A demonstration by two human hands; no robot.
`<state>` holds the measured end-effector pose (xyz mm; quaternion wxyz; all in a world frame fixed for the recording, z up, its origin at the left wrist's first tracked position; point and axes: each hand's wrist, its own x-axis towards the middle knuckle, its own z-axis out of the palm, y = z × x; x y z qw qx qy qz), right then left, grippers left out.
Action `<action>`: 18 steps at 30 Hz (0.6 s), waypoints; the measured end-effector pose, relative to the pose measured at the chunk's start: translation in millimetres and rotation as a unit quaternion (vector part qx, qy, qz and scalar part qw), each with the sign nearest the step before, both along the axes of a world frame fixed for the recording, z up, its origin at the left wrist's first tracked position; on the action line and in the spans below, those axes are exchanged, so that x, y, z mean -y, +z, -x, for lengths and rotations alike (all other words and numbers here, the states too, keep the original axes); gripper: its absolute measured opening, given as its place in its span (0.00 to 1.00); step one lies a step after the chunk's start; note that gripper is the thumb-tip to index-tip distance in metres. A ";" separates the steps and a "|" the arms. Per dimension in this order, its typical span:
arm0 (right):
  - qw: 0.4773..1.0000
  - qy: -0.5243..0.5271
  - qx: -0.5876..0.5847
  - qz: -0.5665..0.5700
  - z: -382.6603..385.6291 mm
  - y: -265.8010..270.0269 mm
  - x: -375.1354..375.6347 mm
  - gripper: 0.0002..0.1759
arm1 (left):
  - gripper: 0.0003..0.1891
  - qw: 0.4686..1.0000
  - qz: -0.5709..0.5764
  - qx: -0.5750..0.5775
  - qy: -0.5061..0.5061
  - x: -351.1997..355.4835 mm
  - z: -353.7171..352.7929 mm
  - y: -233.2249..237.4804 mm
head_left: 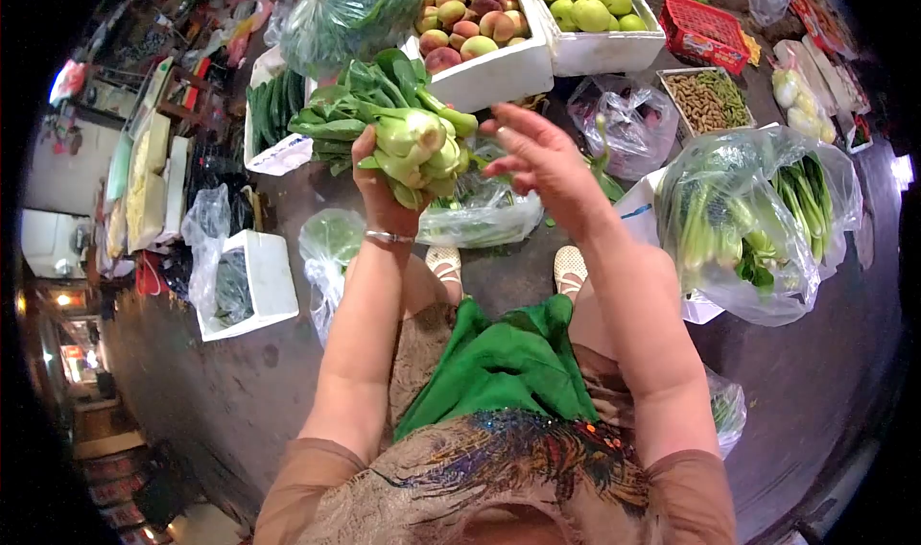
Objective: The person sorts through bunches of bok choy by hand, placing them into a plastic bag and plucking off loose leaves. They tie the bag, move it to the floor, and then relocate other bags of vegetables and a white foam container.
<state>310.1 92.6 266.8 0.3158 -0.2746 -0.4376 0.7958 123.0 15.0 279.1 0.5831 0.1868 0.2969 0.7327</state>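
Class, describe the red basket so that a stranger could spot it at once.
Find the white box of round green fruit near the top. Just right of it, above the shallow tray of brown and green produce, sits the red basket. Its red openwork plastic sets it apart from both.
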 end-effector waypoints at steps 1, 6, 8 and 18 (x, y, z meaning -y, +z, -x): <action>0.999 0.048 -0.013 -0.008 2.7 4.4 5.0 0.35 | 0.30 1.000 0.007 0.011 0.002 0.5 -2.3 2.4; 0.991 0.021 0.078 -0.110 17.9 -12.1 12.6 0.22 | 0.31 0.999 -0.020 -0.017 -0.021 -0.4 1.7 -2.6; 0.863 -0.041 0.271 -0.424 14.5 -12.9 8.0 0.14 | 0.30 0.999 0.002 -0.033 -0.006 -4.5 8.1 -8.7; 0.977 0.088 0.117 -0.152 -17.5 10.8 -5.0 0.10 | 0.28 0.997 -0.020 0.017 0.071 -1.6 33.9 -9.0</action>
